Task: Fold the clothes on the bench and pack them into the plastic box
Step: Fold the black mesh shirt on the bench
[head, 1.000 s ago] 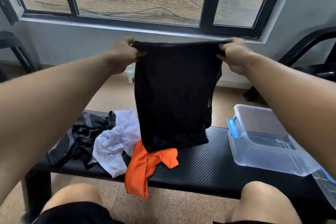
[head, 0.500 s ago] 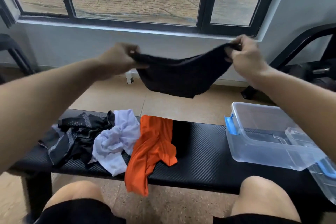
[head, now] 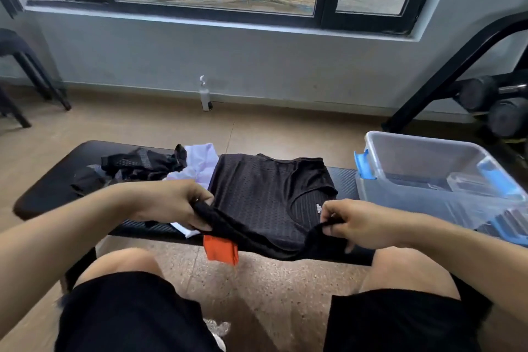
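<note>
A small pale tag sits inside the neckline of the black mesh shirt (head: pixel 265 197), just beside the right thumb, but its writing is too small to read. No other lettering shows on the clothes or the box.

The black mesh shirt lies spread on the dark tabletop (head: pixel 43 194), its near edge lifted off the surface. The left hand (head: pixel 177 206) grips that edge at the shirt's left side, fingers curled round bunched cloth. The right hand (head: pixel 354 223) pinches the edge at the right, near the neckline, thumb and fingers closed on the fabric. The shirt stretches between the two hands and away from them across the tabletop.

An orange garment (head: pixel 221 248) pokes out from under the shirt and hangs over the tabletop's near edge, between the hands. A white garment (head: pixel 200 160) and a black patterned garment (head: pixel 137 164) lie crumpled to the left, beyond the left hand. The clear plastic box (head: pixel 400 151) with blue clips stands on the tabletop's right end, beyond the right hand.
</note>
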A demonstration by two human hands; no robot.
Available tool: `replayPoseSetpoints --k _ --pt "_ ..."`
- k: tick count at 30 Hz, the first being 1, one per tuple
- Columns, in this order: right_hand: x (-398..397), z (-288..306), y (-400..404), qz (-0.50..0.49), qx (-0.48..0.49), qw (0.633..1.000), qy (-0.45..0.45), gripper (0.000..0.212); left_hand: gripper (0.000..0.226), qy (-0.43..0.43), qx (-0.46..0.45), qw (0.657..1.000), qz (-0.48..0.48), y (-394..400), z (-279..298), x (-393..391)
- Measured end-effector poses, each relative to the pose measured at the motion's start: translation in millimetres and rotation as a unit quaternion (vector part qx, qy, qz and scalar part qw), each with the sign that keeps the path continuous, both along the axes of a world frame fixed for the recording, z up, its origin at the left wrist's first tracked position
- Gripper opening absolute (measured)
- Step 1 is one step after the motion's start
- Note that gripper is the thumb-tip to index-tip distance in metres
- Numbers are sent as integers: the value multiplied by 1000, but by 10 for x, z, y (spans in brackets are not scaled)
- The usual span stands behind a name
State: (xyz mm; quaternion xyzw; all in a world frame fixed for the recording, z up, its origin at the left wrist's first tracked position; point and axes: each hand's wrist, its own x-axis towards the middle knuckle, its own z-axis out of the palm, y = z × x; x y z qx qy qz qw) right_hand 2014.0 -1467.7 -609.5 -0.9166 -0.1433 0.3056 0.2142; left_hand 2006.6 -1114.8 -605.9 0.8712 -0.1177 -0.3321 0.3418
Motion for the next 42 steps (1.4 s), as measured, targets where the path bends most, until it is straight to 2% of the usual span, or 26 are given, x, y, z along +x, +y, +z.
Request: replayPoseSetpoints --k 2,4,6,7,9,12,14,16,19,24,27,29,31,33,34,36,39,42 --pt "-19 51 10 22 -7 999 38 4 36 84 -34 996 8 -6 -34 -63" --pt "-16 70 12 39 -12 995 90 3 19 149 -49 988 7 -7 -44 -98" --pt "21 47 7 25 7 993 119 4 4 185 -57 981 9 -32 -43 -100" --pt "62 23 18 5 23 994 111 5 5 179 -62 982 18 -49 -49 -78" --pt "213 -59 59 -46 38 998 34 6 15 120 -77 987 76 -78 -91 40" --pt "525 -264 113 -144 69 982 -98 9 14 -2 -91 980 177 -74 -190 329" --pt "705 -419 147 -223 123 958 -131 5 8 -70 -95 964 237 -57 -287 565" --pt "852 -545 194 -279 144 936 -158 10 19 -113 -125 935 313 -85 -384 777" --pt "1065 -673 277 -335 165 909 -188 16 18 -175 -140 902 368 -208 -504 1058" --pt "1448 -795 323 -388 154 887 -199 17 13 -190 -111 898 380 -237 -753 1518" --pt "1614 -913 355 -403 138 887 -181 23 18 -193 -30 915 353 -242 -941 1641" --pt "1679 -1045 356 -370 73 911 -165 38 26 -207 32 925 317 -281 -1043 1665" --pt "1745 -1100 350 -316 -10 935 -163 63 31 -221 69 930 287 -339 -1080 1699" --pt "1831 -1041 363 -270 -24 954 -128 87 35 -231 93 928 276 -359 -1113 1758" --pt "1868 -1006 375 -254 -20 961 -104 92 36 -233 105 928 271 -368 -1132 1776" --pt "1882 -979 392 -234 -33 968 -81 89 37 -237 131 927 259 -384 -1159 1794" --pt "1873 -1041 380 -269 -9 959 -85 76 43 -239 161 927 241 -411 -1182 1831" --pt "1888 -1098 347 -305 44 946 -98 46 61 -237 189 928 217 -453 -1156 1843"
